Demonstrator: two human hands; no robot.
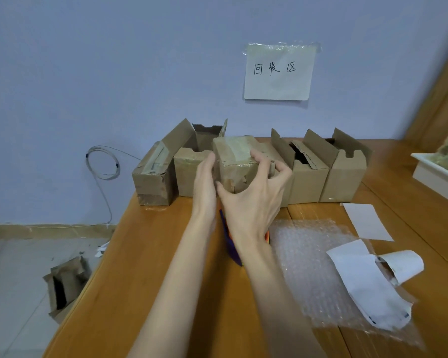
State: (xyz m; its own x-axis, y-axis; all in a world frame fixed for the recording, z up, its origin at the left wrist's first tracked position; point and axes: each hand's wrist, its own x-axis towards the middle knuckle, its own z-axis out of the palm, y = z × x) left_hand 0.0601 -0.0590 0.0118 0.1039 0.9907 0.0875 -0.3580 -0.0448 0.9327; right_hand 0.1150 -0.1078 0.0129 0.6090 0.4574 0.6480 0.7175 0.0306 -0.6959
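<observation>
Frame centre: taped box [234,156] is clasped by right hand [254,200], fingers curled; left hand [204,182] pressed flat (placing, seemingly). Level set-down is needed.

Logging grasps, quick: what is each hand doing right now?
Left hand: open, fingers straight and pressed flat against the side of the box.
Right hand: closed, gripping the same box.

Both my forearms bare, reaching forward side by side, close together at wrists. My left hand [204,182] upright, fingers straight and together, palm flat against left side of box [233,151]. My right hand [254,200] back up, fingers spread and curled over box's top right edge, thumb hooked on its front face.
</observation>
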